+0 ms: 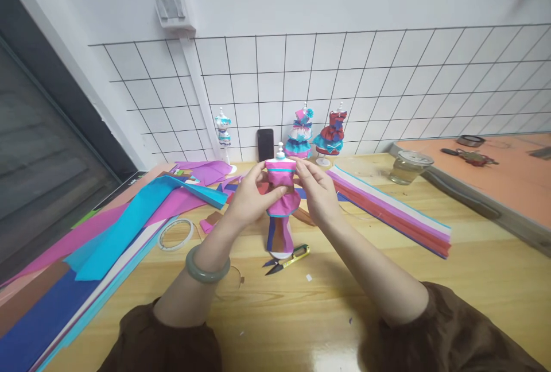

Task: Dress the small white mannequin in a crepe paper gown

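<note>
A small dress form stands upright on the table in front of me, in a pink paper dress with blue trim and a striped lower skirt. From the left, my left hand grips the dress, its thumb across the waist. My right hand pinches the upper right edge of the dress near the top band. Some of its fingertips are hidden behind the form. Close by the base lie yellow-handled thread snips, blades pointing left.
Coloured crepe paper strips spread over the left side, beside a roll of tape. A striped paper stack and a lidded glass cup are on the right. Other dressed forms and a phone stand by the wall.
</note>
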`<action>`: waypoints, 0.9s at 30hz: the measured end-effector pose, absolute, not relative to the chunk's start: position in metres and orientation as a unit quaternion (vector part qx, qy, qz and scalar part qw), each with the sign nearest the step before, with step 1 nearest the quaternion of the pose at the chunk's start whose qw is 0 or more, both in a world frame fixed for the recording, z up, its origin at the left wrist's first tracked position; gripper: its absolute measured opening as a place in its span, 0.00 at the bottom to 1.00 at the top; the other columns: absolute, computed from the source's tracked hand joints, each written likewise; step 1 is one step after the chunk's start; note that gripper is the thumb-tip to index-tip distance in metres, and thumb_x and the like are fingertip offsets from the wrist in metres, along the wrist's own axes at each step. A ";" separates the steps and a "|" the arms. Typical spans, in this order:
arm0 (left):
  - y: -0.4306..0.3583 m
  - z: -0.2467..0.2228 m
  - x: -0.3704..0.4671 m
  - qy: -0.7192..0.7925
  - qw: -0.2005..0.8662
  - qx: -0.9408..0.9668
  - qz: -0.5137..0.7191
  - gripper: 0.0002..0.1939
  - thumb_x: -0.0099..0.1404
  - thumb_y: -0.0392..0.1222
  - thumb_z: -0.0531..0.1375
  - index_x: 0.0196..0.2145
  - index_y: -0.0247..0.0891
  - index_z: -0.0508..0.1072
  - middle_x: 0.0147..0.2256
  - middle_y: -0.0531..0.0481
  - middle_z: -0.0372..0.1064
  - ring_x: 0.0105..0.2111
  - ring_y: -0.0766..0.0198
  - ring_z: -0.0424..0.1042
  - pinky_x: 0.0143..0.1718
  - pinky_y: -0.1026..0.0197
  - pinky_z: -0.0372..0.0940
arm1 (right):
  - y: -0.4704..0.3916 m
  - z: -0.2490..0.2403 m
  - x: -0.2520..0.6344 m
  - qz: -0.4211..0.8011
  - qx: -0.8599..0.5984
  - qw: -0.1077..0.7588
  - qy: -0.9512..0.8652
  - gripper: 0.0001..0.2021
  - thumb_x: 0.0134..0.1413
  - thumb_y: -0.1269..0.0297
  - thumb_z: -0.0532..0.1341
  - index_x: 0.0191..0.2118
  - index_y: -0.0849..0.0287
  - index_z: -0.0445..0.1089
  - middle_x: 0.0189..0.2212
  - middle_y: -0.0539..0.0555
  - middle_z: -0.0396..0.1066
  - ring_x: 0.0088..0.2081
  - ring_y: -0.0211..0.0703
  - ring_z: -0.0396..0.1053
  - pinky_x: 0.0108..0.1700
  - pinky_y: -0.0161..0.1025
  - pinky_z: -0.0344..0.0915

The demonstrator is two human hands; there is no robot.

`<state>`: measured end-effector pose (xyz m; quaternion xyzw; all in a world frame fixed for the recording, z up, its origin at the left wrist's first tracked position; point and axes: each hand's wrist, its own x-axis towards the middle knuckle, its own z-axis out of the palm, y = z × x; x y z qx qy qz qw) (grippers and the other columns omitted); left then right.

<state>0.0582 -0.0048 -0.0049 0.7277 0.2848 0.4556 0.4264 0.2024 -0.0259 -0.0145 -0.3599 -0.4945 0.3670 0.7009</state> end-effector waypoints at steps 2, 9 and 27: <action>-0.003 -0.004 0.054 0.269 0.452 0.725 0.444 0.26 0.56 0.43 0.65 0.51 0.38 0.63 0.46 0.43 0.72 0.47 0.56 0.72 0.51 0.53 0.64 | -0.021 -0.019 0.205 0.389 -0.360 0.695 -0.486 0.17 0.53 0.51 0.60 0.46 0.53 0.72 0.44 0.53 0.73 0.46 0.43 0.69 0.45 0.40 0.64; 0.010 -0.005 0.037 0.256 0.495 0.715 0.423 0.28 0.55 0.43 0.66 0.51 0.37 0.63 0.50 0.41 0.69 0.50 0.53 0.69 0.49 0.54 0.65 | -0.007 -0.029 0.212 0.567 -0.383 0.607 -0.404 0.16 0.45 0.54 0.66 0.39 0.57 0.73 0.30 0.51 0.75 0.33 0.39 0.70 0.34 0.35 0.63; 0.020 -0.011 0.024 0.210 0.529 0.720 0.398 0.27 0.55 0.40 0.66 0.51 0.36 0.65 0.50 0.41 0.68 0.50 0.54 0.69 0.50 0.56 0.64 | -0.011 -0.028 0.208 0.623 -0.318 0.594 -0.397 0.25 0.38 0.65 0.72 0.46 0.58 0.70 0.34 0.53 0.77 0.34 0.40 0.74 0.36 0.37 0.67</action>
